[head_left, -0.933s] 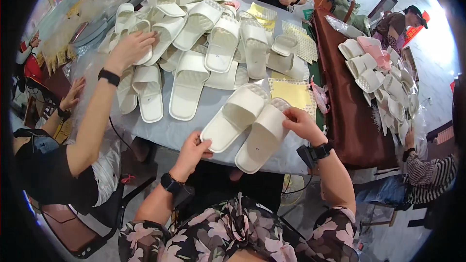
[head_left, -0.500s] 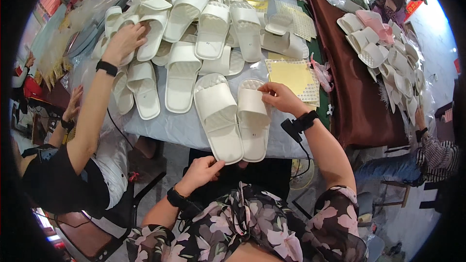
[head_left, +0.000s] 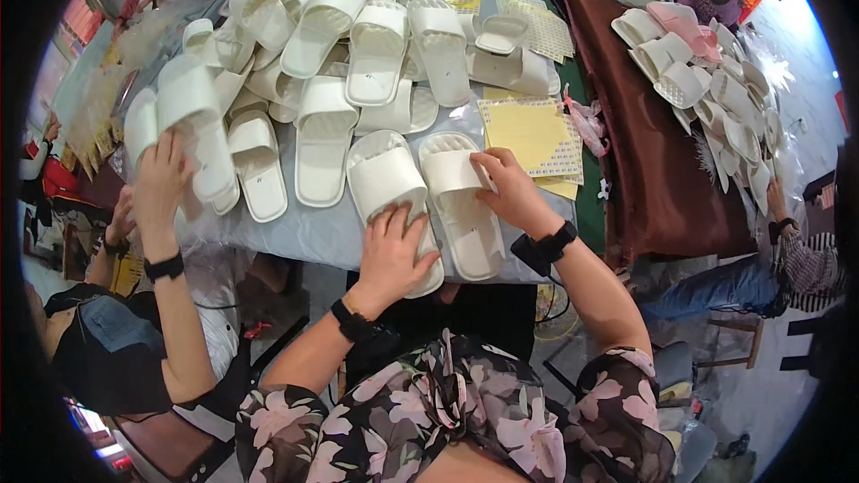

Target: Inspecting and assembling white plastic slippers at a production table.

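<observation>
"Slippers (head_left: 389, 168): how many are set out?"

"Two, side by side at the table's (head_left: 313, 235) near edge. The left hand (head_left: 391, 252) lies spread on one, not clenched; the right hand (head_left: 512, 190) pinches the other's strap (head_left: 449, 178)."

"And what's left?"

"Many more lie in the pile (head_left: 322, 130) beyond, clear of both hands, yellow sheets (head_left: 526, 136) to its right."

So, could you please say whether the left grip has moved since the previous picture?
Yes: judged against the table's near edge, the left grip has moved forward, farther over the table and up the left slipper.
</observation>
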{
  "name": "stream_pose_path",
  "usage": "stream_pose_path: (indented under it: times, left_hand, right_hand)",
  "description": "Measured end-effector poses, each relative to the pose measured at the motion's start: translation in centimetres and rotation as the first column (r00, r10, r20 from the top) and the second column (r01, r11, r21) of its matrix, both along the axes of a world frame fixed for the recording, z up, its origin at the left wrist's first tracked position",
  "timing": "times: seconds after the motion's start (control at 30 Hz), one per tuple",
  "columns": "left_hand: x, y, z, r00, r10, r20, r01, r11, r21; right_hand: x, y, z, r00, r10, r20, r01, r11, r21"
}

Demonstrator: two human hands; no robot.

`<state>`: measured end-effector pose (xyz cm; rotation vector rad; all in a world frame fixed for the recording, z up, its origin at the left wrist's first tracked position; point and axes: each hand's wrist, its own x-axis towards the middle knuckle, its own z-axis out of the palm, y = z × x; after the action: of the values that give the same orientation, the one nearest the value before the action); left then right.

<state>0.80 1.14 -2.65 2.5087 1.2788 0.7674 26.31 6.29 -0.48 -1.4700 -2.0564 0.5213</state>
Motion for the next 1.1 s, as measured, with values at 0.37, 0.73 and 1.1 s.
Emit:
stream_pose_path:
  times: [0.37, 0.73, 1.1]
  left_hand:
    - [-0.1, 0.1, 0.6, 0.993, -0.116, -0.008, 0.116, 0.993, -0.030]
    - [1.9, 2.3, -1.1, 0.950, -0.311, 0.022, 0.310, 0.949, 0.065]
    - [1.6, 2.0, -1.4, 0.955, -0.294, 0.028, 0.294, 0.956, 0.018]
  right_hand:
    - [-2.0, 0.7, -1.4, 0.972, -0.233, -0.035, 0.235, 0.963, 0.133]
    - [-2.4, -5.0, 0.3, 0.989, -0.145, 0.009, 0.141, 0.973, 0.183]
    - [-3.9, -7.2, -0.9, 0.994, -0.065, 0.088, 0.063, 0.998, 0.025]
